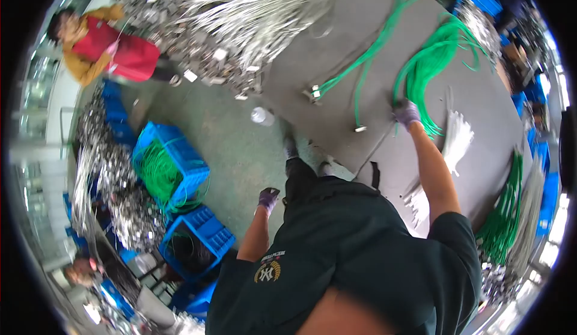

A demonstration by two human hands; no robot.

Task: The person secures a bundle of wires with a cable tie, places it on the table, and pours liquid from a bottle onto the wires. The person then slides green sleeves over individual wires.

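My right hand (pixel 407 112), in a purple glove, is closed at the near edge of a bundle of green cables (pixel 430 58) on the grey table. A green strand runs under its fingers and comes out just below. Left of it lie some looser green cables (pixel 372 49) with metal connectors (pixel 315 93) at their ends, and another connector (pixel 360 129) sits nearer to me. My left hand (pixel 268 198), also gloved, hangs low beside my body over the floor. Its fingers are curled in, and nothing shows in them.
White cables (pixel 458 140) lie right of my right hand; dark green cables (pixel 503 215) hang farther right. Silvery cables (pixel 258 10) and metal parts cover the far side. Blue crates (pixel 195 161) stand on the floor at left, one with green cable. A person in a red apron (pixel 129 52) stands at upper left.
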